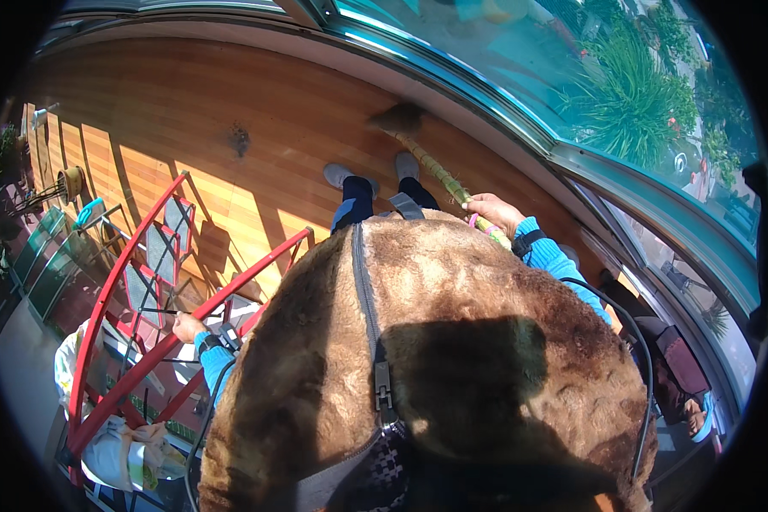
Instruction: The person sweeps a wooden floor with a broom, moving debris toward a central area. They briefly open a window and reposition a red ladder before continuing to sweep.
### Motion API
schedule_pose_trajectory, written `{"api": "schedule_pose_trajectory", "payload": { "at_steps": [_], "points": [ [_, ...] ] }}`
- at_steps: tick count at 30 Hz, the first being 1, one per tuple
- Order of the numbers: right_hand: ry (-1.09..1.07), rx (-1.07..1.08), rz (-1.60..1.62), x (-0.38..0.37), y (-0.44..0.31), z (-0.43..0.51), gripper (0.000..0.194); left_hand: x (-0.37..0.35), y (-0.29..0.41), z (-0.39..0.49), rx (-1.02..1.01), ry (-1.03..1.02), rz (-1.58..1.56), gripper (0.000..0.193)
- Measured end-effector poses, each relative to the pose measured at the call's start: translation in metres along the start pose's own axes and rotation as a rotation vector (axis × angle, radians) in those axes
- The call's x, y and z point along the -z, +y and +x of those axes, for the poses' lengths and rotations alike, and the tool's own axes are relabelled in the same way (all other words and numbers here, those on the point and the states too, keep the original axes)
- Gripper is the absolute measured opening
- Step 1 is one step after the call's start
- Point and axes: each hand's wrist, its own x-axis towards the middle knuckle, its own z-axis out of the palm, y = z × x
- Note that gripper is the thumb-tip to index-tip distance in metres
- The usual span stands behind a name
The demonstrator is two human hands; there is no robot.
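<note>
My right hand (494, 214) is closed around the greenish bamboo-like handle of a broom (436, 170), in a blue knitted sleeve with a black wrist strap. The broom's dark head (398, 119) rests on the wooden floor near the window wall, beyond my feet. At the left, my left hand (188, 327) is at the red metal frame of a folding stepladder (164, 345), with its fingers at a thin dark bar; whether they grip it is unclear. A brown furry vest (435, 275) with a zipper covers my front and fills the lower middle of the view.
A dark patch of dirt (238, 139) lies on the wooden floor (185, 83). Windows (486, 77) run along the top and right. Glass panels (54, 269), a pot (72, 184) and cloth or plastic bags (125, 451) are at the left. My feet (352, 178) stand mid-floor.
</note>
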Motion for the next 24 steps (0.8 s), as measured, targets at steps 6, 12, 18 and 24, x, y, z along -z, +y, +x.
{"api": "schedule_pose_trajectory", "payload": {
  "at_steps": [6,12,18,24],
  "points": [
    [0.002,-0.007,-0.142,0.007,0.000,-0.029,0.032,0.020,-0.037,-0.029,0.421,-0.077,-0.417,0.072],
    [-0.008,-0.017,-0.248,-0.018,-0.005,-0.012,0.041,0.031,-0.027,-0.036,0.171,0.125,-0.624,0.084],
    [0.032,0.099,-0.860,-0.128,-0.088,0.028,0.031,0.047,-0.019,0.002,0.076,0.155,-0.957,0.061],
    [-0.253,0.120,-1.206,-0.280,-0.181,0.107,0.022,0.062,-0.021,0.021,-0.022,0.108,-1.032,0.053]
  ]
}}
